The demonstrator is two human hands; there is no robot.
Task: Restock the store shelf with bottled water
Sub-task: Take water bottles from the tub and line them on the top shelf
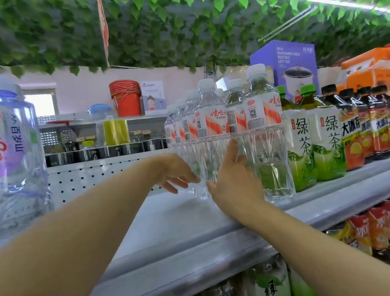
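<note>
Water bottles (214, 131) stand in rows at frame centre on the white shelf (173, 223). Right hand (235, 179), fingers straight, touches the front-row bottle's base; left hand (175, 172), fingers relaxed, touches the next row. Green tea bottles (314, 134) stand right.

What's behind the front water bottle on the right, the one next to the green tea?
Behind the front water bottle, a second capped bottle shows, then a purple hot pot box further back. Any more bottles in that row are covered by the front ones.
</note>
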